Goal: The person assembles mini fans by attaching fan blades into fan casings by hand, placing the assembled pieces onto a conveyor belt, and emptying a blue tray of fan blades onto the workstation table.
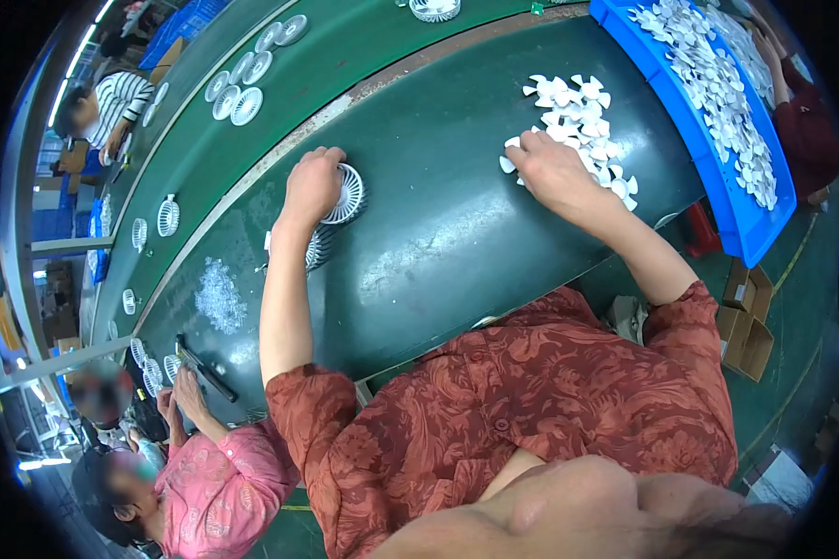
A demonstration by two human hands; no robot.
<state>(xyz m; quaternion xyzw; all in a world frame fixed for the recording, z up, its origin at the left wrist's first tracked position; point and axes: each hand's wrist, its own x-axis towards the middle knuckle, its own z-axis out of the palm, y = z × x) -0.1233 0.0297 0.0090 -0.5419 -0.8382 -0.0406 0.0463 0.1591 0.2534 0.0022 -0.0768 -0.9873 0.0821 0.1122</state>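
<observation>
Fan blades (pixel 583 126): white ones are lying loose in a pile toward the right of your bench (pixel 429 214); many more are filling the blue tray (pixel 760 231) beyond the bench's right end.
Right hand (pixel 552 172): you are resting it at the left edge of the pile; your fingers are bending downward, with one blade showing right at their tips; whether they are pinching it, the view is not telling.
Left hand (pixel 314 191): you are curling your fingers, close together, at the edge of a ribbed round cage (pixel 350 197); your hand is hiding the tips, so their grip cannot be told.
Second cage (pixel 318 250): it is sitting just nearer you, partly behind your left forearm.
Clear bits (pixel 220 296): these are lying heaped farther left.
Belt (pixel 345 58): it is stretching along the bench's far side, carrying round grilles (pixel 246 106).
Work so far: no blade is clearly showing on the cage; plenty is seemingly remaining, judging by the loose pile and the full tray; how much is finished cannot be told.
</observation>
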